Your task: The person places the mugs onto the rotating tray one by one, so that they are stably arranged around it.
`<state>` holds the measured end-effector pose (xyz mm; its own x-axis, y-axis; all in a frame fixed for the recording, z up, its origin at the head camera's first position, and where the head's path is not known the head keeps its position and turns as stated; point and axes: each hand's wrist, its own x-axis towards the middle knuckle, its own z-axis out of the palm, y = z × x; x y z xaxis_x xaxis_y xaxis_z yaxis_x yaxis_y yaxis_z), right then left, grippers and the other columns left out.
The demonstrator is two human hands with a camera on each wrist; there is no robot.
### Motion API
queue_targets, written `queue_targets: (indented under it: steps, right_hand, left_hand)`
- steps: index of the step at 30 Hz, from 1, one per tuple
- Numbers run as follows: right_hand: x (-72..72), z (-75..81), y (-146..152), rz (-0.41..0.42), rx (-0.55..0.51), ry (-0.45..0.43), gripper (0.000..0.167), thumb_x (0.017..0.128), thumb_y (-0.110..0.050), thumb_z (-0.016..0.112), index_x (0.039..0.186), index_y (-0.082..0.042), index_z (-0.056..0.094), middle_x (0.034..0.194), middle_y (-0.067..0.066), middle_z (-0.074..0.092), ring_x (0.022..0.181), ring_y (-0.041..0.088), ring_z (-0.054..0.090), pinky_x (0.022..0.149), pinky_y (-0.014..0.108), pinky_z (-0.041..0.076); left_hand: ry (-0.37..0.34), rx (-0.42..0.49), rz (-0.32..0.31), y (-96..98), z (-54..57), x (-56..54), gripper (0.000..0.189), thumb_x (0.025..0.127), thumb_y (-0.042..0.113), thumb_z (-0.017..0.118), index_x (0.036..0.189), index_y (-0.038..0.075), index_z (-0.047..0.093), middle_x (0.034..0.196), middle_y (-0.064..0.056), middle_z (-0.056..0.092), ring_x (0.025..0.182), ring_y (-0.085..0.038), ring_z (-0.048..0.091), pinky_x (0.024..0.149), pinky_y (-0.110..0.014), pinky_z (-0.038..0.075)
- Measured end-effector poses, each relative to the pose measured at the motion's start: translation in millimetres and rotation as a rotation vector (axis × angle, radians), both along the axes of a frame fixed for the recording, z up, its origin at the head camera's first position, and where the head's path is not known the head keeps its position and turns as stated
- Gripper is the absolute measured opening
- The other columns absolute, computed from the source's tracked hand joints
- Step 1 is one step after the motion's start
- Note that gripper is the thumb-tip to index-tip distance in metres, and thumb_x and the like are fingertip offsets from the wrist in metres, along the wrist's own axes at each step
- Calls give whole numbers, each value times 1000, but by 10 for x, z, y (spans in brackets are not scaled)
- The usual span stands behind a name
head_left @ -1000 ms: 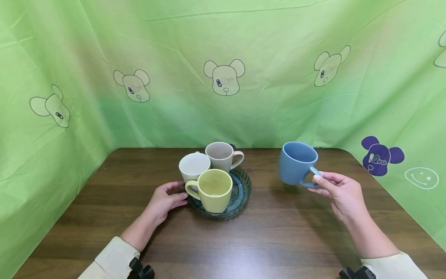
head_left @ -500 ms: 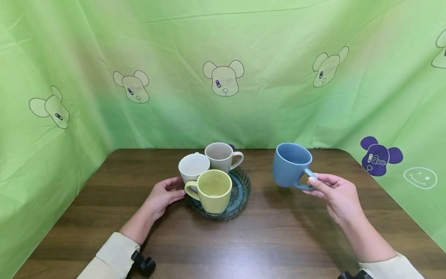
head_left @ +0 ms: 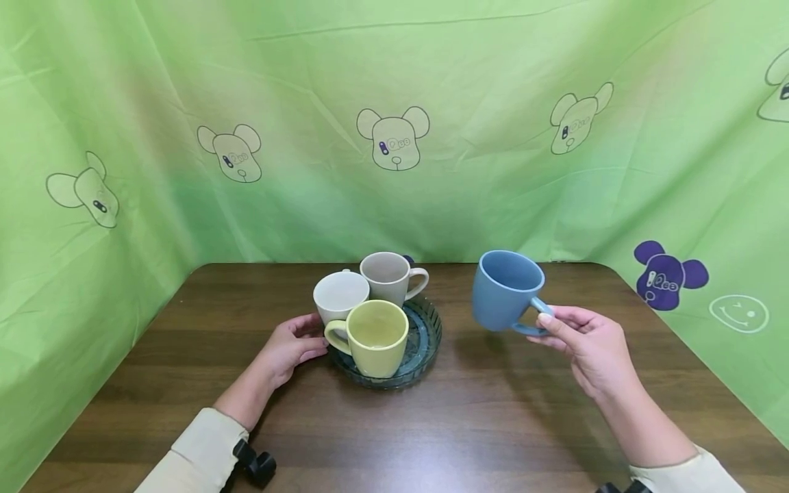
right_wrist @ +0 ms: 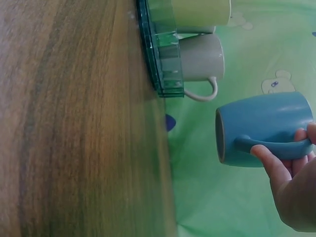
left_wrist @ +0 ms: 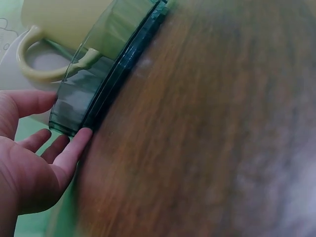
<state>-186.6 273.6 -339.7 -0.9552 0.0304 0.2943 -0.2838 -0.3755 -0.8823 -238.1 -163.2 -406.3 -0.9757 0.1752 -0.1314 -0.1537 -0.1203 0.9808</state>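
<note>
Off the table, my right hand (head_left: 592,349) pinches the handle of an upright blue mug (head_left: 507,291), thumb on top of the handle. In the right wrist view the mug's unglazed base shows, well apart from the table. My left hand (head_left: 294,348) rests against the left side of a round blue-green glass tray (head_left: 425,349), its fingers spread along the outer wall in the left wrist view. On the tray, a yellow mug (head_left: 377,340) stands in front, a white mug (head_left: 341,293) at the left, and a grey mug (head_left: 387,274) behind with its handle to the right.
The tray stands on a dark wooden table (head_left: 468,424), whose back edge lies just behind the mugs. A green curtain (head_left: 468,192) with printed bear heads hangs behind and along both sides.
My right hand has carried the blue mug a little to the left, toward the tray. The left hand and the tray have stayed nearly where they were.
</note>
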Motion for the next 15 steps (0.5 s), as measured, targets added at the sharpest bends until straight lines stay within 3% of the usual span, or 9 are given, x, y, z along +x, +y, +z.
queue_targets:
  steps: [5, 15]
  right_hand:
    - [11, 17, -28, 8, 14, 8, 27, 88, 20, 54, 92, 3, 74, 82, 13, 73, 75, 19, 72, 69, 37, 60]
    - [34, 44, -83, 21, 29, -2, 27, 88, 20, 55, 91, 1, 74, 82, 12, 73, 76, 19, 72, 69, 37, 60]
  left_hand:
    - [-6, -5, -4, 5, 0, 19, 65, 86, -15, 57, 145, -14, 28, 143, -32, 35, 97, -19, 63, 88, -36, 56]
    - [-22, 36, 22, 39, 0, 78, 67, 85, -16, 59, 146, -12, 29, 144, -29, 35, 97, -19, 62, 87, -37, 57]
